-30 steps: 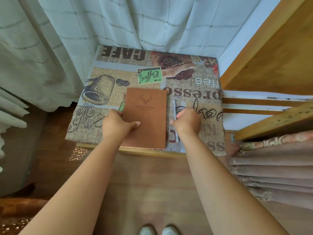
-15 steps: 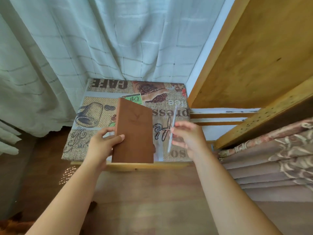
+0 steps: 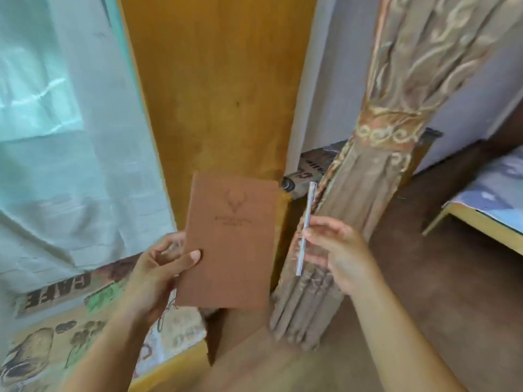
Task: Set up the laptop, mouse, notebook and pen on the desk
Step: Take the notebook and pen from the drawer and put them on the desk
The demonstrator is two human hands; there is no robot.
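A brown notebook [image 3: 230, 241] with a stag emblem on its cover hangs in the air at the centre of the view, tilted upright. My left hand [image 3: 158, 267] grips its lower left edge, thumb on the cover. To its right my right hand [image 3: 336, 256] pinches a slim silver-white pen [image 3: 305, 230], held nearly vertical. Notebook and pen are apart by a narrow gap. No laptop or mouse is in view.
A low table with a coffee-print cloth [image 3: 56, 335] lies at the lower left. A wooden panel [image 3: 215, 86] stands behind the notebook, a tied patterned curtain [image 3: 365, 199] hangs to the right, a pale sheer curtain [image 3: 62, 137] at the left. A bed corner [image 3: 486, 213] shows at the far right.
Both hands lifted the notebook and the pen off the coffee-print table. The view swung right, so the table now sits at the lower left and the tied curtain and bed appear.
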